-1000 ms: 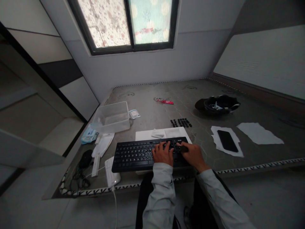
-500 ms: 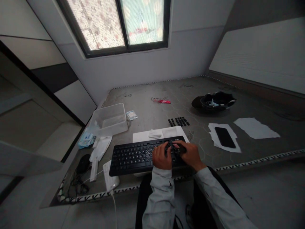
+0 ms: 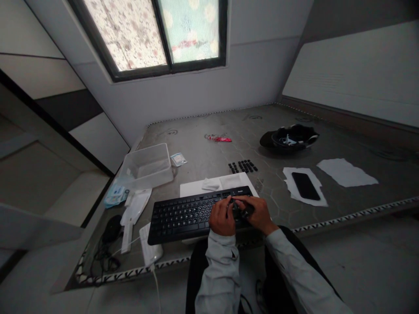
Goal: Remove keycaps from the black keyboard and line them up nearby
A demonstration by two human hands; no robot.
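A black keyboard (image 3: pixel 186 214) lies on a white sheet (image 3: pixel 196 187) near the table's front edge. Both my hands are over its right end. My left hand (image 3: pixel 221 218) rests on the keys with its fingers curled. My right hand (image 3: pixel 258 213) is beside it, with fingertips pinched together over the keys at the number-pad end, where they meet the left hand's fingertips. Whatever sits between the fingers is too small and dark to make out. A cluster of several loose black keycaps (image 3: pixel 242 166) lies on the table behind the keyboard.
A clear plastic tub (image 3: pixel 147 166) and packets stand at the left. A black mouse (image 3: pixel 111 228) with its cable and a white device (image 3: pixel 151 244) lie at the front left. A phone (image 3: pixel 305 186) on torn paper, another paper (image 3: pixel 346 172) and a black cap (image 3: pixel 288 138) are at the right.
My left hand's fingers have curled in from a spread pose, and both hands' fingertips have come together over the keyboard's right end. The camera has shifted slightly.
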